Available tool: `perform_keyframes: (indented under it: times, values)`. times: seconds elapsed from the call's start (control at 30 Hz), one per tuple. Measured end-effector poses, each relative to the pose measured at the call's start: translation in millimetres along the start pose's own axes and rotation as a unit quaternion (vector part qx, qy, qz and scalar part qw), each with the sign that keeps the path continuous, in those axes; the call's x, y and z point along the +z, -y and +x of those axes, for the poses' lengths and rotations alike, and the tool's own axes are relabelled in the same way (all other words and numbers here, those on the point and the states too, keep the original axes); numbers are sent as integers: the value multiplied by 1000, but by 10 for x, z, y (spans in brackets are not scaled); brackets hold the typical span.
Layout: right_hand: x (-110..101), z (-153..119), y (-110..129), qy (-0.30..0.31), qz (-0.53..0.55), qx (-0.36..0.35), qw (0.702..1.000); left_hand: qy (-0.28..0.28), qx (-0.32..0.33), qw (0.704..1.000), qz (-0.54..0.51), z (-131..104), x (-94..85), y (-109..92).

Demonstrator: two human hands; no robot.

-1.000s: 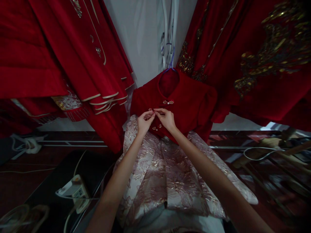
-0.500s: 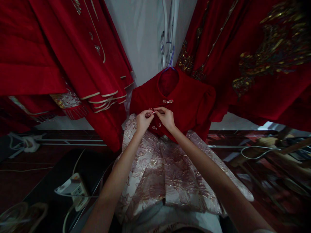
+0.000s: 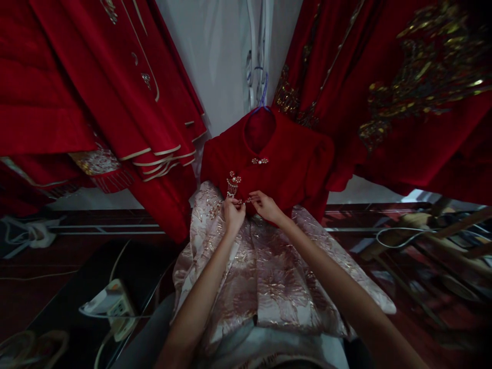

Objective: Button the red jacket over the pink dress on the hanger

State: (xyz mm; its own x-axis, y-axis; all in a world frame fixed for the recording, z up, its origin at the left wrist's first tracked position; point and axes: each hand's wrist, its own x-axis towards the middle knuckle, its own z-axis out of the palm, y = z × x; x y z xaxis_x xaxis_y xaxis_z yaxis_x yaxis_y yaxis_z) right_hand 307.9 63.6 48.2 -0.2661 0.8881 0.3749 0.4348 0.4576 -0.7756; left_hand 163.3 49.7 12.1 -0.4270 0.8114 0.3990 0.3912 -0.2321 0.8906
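Note:
A red jacket with a round neck hangs from a purple-blue hanger. At its lower front, my left hand and my right hand pinch a small beaded fastener from either side; the fingers partly cover it. Just above my left hand, a second beaded fastener with hanging strands lies on the cloth. A third beaded fastener with a pale centre sits joined below the collar. Pink-white brocade cloth with a metallic pattern spreads under my forearms.
Red garments with pale edging hang at the left, and red garments with gold sequins at the right. A power strip lies on a dark surface at lower left. Wooden furniture with a white cable stands at right.
Both hands have moved down from the middle fastener to the lower one. The middle fastener is uncovered now, with its strands hanging. The view has shifted slightly.

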Motion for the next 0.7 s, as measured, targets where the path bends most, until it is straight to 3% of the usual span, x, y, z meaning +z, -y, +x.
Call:
perform_keyframes:
  times: [0.1, 0.23, 0.4, 0.53, 0.7]
  values:
    - [126, -48, -77, -13, 1, -5, 1000, -37, -46, 998, -3, -94, 92, 19]
    - [212, -57, -137, -41, 3, 0, 999, -20, -117, 992, -31, -76, 139, 35]
    - [182, -101, -164, -48, 5, -10, 999, 2, -189, 968, -165, -50, 188, 103]
    - [114, -139, -130, -50, 12, -9, 999, 9, -214, 946, -244, -66, 201, 95]
    - [90, -144, -80, -44, 17, 3, 999, -4, -210, 943, -258, -106, 176, 46]
